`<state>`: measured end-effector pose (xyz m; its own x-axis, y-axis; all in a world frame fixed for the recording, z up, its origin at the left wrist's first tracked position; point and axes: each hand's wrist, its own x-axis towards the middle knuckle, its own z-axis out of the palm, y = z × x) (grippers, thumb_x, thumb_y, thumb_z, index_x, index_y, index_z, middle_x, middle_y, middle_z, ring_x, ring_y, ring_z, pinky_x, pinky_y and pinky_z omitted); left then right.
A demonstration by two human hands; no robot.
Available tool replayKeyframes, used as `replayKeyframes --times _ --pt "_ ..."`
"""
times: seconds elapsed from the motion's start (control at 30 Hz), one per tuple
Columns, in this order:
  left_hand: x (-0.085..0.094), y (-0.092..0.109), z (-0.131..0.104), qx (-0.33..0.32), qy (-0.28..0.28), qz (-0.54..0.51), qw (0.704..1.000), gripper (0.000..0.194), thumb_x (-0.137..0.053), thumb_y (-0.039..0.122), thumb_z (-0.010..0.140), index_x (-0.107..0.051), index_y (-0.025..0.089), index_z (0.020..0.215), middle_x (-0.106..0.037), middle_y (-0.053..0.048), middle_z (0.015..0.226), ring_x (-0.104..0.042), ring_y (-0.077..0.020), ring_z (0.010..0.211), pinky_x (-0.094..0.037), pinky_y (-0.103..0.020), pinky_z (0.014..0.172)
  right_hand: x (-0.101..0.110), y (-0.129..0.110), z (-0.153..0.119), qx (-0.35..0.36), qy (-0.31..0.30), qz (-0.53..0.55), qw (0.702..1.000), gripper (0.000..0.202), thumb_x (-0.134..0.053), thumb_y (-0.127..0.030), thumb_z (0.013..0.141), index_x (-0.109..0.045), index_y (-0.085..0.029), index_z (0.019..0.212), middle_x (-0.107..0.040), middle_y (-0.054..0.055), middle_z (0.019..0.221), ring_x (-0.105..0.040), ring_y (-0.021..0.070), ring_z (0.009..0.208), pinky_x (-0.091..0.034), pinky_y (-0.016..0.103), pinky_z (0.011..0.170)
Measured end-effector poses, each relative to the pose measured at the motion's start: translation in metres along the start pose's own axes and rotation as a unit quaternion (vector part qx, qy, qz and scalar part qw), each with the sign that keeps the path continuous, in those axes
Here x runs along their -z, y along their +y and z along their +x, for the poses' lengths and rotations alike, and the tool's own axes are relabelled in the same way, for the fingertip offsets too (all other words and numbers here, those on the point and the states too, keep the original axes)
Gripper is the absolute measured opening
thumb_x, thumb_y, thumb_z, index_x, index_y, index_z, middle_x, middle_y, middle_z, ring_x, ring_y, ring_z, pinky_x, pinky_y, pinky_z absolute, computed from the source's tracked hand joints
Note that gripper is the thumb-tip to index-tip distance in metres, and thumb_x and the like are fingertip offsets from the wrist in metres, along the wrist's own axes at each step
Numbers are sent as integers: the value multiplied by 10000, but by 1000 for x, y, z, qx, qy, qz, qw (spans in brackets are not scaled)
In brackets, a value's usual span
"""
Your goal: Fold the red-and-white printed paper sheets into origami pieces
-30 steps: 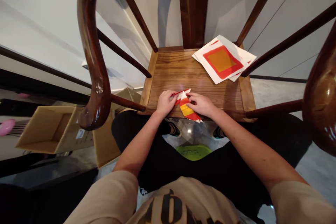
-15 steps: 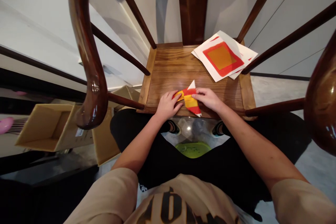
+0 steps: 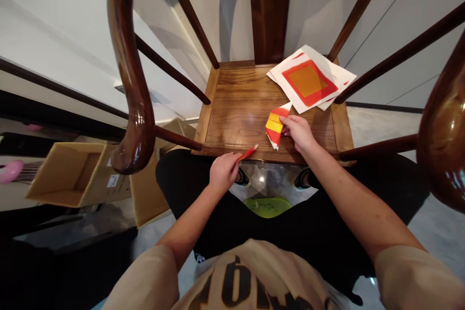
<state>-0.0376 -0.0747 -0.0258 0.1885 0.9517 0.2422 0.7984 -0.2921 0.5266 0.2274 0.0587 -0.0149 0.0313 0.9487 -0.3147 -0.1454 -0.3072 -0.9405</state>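
My right hand (image 3: 298, 131) pinches a folded paper piece (image 3: 275, 125), red and yellow with white tips, a little above the front part of the wooden chair seat (image 3: 236, 92). My left hand (image 3: 223, 170) is closed on a narrow red folded strip (image 3: 248, 153) with a pale tip, which points up and right near the seat's front edge. The two pieces are apart. Farther back on the right of the seat lie several white sheets (image 3: 290, 94), the top one with an orange square (image 3: 307, 81) framed in red.
Curved wooden armrests stand at left (image 3: 136, 106) and right (image 3: 441, 121), with spindles around the seat. An open cardboard box (image 3: 105, 189) is at the left. A green object (image 3: 269, 207) lies on the floor below the seat.
My hands have moved apart, and the red strip has separated from the larger folded piece. My left hand has gone down and closed on the strip; my right has moved right with its piece.
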Motion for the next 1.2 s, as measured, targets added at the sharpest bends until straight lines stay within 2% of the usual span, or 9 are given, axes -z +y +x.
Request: replayKeyframes --times 0.13,0.27,0.33,0.47,0.6,0.7,0.87,0.97,1.2 --pt "3 20 24 149 171 -177 958 219 -599 379 917 -738 243 1018 -700 -60 1124 -660 -222 1074 -531 -383 965 -8 6 -6 27 5 -31 999 257 -708 -411 702 -593 -197 620 -580 -21 576 -513 105 540 -386 223 503" --pt "-24 49 66 210 98 -397 888 326 -621 452 896 -703 211 1101 -735 -55 1046 -707 -202 925 -581 -347 826 -15 11 -15 46 -21 -55 997 277 -703 -442 707 -600 -198 626 -565 -30 560 -499 107 525 -391 236 509" --pt "-43 57 83 206 103 -426 875 334 -682 432 853 -694 197 1091 -738 -67 1055 -709 -200 937 -578 -346 848 -17 10 -19 35 -28 -44 998 295 -708 -464 705 -597 -200 636 -566 -30 557 -509 110 528 -400 236 513" --pt "-65 57 94 214 113 -378 893 331 -721 389 821 -696 195 1088 -740 -71 986 -702 -192 851 -580 -335 793 -15 7 -19 7 -59 -33 998 327 -732 -502 682 -604 -202 666 -592 -21 590 -537 114 554 -419 229 521" --pt "-65 51 92 167 124 -231 951 314 -669 378 871 -709 214 1136 -684 -62 936 -655 -181 799 -556 -331 779 -17 8 -16 23 -98 -56 993 392 -703 -586 713 -606 -207 693 -599 -19 613 -548 121 561 -434 234 521" --pt "-64 50 93 137 126 -155 970 324 -638 394 897 -713 212 1154 -628 -73 958 -632 -181 809 -546 -333 804 -20 13 -15 53 -93 -71 992 467 -622 -682 762 -615 -216 728 -599 -16 619 -541 128 554 -439 244 512" --pt "-65 54 99 123 108 -149 975 336 -583 380 935 -686 220 1211 -639 -96 1082 -633 -223 1006 -513 -361 945 -20 19 -14 57 -91 -67 992 544 -545 -745 791 -636 -209 772 -618 -1 644 -574 138 571 -439 244 503" --pt "-64 58 102 117 93 -184 972 356 -548 370 956 -655 224 1263 -649 -104 1210 -603 -247 1146 -461 -390 1041 -19 16 -14 52 -96 -42 993 518 -594 -718 777 -652 -203 784 -623 -4 660 -580 128 573 -439 234 509" --pt "-61 57 100 102 26 -364 925 437 -460 382 994 -562 221 1388 -609 -55 1378 -559 -212 1275 -376 -338 1135 -19 10 -15 10 -122 60 991 386 -773 -552 686 -700 -209 847 -655 -24 700 -569 106 591 -441 218 546"
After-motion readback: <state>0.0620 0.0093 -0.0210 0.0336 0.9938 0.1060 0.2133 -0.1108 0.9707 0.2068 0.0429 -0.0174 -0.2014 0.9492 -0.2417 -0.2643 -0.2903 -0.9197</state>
